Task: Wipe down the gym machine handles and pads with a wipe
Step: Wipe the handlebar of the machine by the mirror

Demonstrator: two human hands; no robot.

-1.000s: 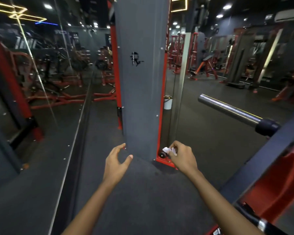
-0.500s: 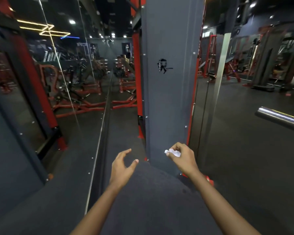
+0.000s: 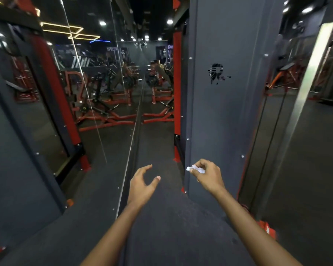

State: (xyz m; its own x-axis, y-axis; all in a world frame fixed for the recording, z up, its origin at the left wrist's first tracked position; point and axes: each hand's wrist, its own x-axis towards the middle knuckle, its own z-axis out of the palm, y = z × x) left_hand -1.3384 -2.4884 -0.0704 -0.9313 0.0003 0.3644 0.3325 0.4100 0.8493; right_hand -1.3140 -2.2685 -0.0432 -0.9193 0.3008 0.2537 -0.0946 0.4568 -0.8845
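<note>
Both hands reach forward over the dark floor of a gym. The right hand, at about 4 o'clock from the frame's middle, pinches a small crumpled white wipe between thumb and fingertips, the wipe sticking out toward 9 o'clock and lying just beside the lower edge of a tall grey machine panel; whether it touches the panel cannot be told. The left hand, at about 6 o'clock, is released and holds nothing, fingers loosely curled and thumb spread. The panel bears a dark logo toward 1 o'clock and red trim along its left side. A mirror wall fills the 9 o'clock side, showing red gym frames
</note>
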